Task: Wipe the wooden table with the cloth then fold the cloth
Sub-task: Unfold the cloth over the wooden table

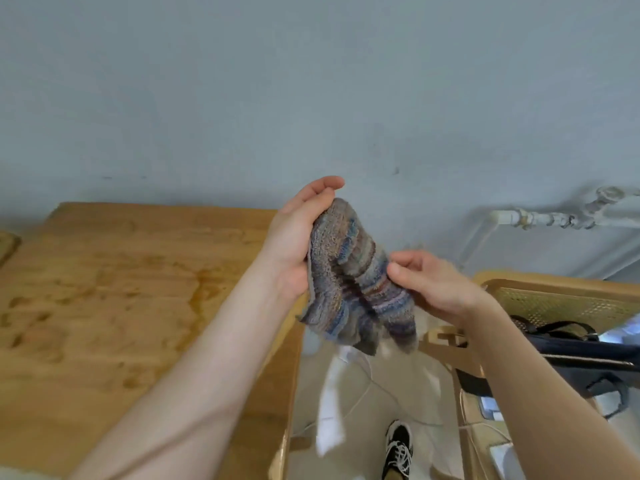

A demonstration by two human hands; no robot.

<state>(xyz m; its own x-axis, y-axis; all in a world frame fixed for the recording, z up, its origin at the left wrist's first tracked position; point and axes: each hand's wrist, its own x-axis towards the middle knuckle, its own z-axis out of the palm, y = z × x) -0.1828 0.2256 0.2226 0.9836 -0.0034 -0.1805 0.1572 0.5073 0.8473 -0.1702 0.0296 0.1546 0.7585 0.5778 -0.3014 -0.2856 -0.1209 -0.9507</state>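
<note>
A striped grey, blue and brown cloth (349, 282) hangs bunched in the air between both my hands, just past the right edge of the wooden table (114, 306). My left hand (298, 237) grips its upper left part, fingers pointing up. My right hand (436, 285) pinches its right side lower down. The cloth's bottom edge dangles loose over the floor. Wet streaks and patches show on the tabletop.
A wooden chair with a woven cane back (561, 299) stands at the right, holding a dark bag (581, 355). White pipes (540, 218) run along the grey wall. A black shoe (398, 448) and a white cable lie on the floor.
</note>
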